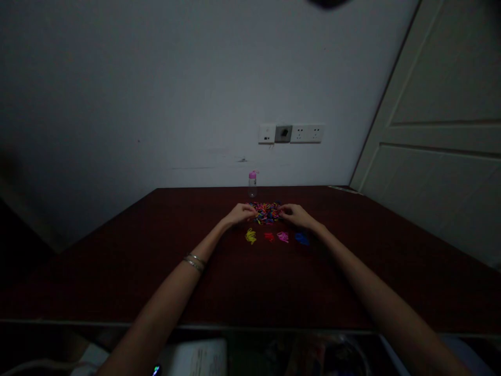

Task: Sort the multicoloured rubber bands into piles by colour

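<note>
A mixed heap of small, bright-coloured bands [267,213], which look like rubber bands, lies towards the back of the table. My left hand [238,214] is at the heap's left edge, fingertips drawn together among the bands. On the opposite edge, my right hand [297,215] has thumb and fingers pinched together; anything between them is too small to make out. In front of the heap lie separate little piles by colour: yellow bands [251,236], red bands [269,237], pink bands [283,237] and blue bands [301,239].
A clear bottle with a pink lid [252,185] stands behind the heap, near the wall. Sockets and switches [291,133] are on the wall above. The dark red table [250,287] has its front edge near me, with an open space holding objects below. A white door [442,125] is at right.
</note>
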### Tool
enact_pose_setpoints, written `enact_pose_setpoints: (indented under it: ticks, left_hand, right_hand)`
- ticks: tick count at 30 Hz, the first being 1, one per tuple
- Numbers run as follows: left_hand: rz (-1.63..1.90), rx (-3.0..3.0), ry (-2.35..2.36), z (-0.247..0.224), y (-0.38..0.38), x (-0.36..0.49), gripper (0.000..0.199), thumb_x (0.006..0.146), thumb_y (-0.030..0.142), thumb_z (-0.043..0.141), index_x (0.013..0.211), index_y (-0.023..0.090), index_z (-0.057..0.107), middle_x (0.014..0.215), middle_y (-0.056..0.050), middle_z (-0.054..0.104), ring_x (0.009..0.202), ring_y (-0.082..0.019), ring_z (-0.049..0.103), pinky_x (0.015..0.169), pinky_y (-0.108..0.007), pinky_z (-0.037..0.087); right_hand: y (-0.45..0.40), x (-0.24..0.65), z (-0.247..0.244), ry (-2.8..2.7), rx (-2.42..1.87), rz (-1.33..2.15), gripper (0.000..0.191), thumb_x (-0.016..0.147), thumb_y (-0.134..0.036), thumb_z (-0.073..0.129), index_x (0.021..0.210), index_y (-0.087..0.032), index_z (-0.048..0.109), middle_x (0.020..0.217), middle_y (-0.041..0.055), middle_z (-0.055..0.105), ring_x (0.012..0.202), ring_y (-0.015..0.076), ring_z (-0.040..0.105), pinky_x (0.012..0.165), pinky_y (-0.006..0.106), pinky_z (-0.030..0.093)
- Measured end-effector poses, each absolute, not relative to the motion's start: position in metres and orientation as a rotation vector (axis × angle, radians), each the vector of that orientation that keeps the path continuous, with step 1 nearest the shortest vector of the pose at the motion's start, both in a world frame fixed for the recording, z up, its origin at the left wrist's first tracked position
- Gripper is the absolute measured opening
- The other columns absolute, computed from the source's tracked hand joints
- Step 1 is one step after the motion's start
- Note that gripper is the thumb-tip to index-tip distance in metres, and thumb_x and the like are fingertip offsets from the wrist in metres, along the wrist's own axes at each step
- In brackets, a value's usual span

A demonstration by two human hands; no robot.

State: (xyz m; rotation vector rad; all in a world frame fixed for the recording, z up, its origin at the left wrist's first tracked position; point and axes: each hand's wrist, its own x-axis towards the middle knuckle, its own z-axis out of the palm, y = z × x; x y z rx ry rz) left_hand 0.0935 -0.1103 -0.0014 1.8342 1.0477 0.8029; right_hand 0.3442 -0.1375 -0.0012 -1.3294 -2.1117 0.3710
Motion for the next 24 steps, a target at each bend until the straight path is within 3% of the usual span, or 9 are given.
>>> enact_pose_setpoints:
  ticks: [7, 24]
  left_hand:
    - [1.169, 1.59, 1.267, -0.018, -0.089, 0.073, 0.027, 0.067, 0.033, 0.059, 0.078, 0.009, 0.064, 0.046, 0.004, 0.047, 0.041, -0.005, 0.037, 0.042, -0.018, 0.025]
    - [1.241, 1.565, 1.321, -0.02, -0.096, 0.071, 0.022, 0.069, 0.028, 0.054, 0.075, 0.01, 0.064, 0.044, 0.005, 0.045, 0.041, -0.006, 0.036, 0.043, -0.018, 0.026]
  right_hand:
    - [-0.12, 0.34, -0.009, -2.298, -1.291, 0.31, 0.023, 0.077, -0.03, 0.055, 0.094, -0.02, 0.068, 0.088, 0.005, 0.067, 0.079, 0.0176, 0.059, 0.071, 0.026, 0.043]
    - [-0.123, 0.34, -0.015, -2.118, -1.26, 0.19, 0.015, 0.078, -0.028, 0.053, 0.08, -0.017, 0.064, 0.085, 0.0053, 0.061, 0.078, 0.0155, 0.055, 0.071, 0.026, 0.042]
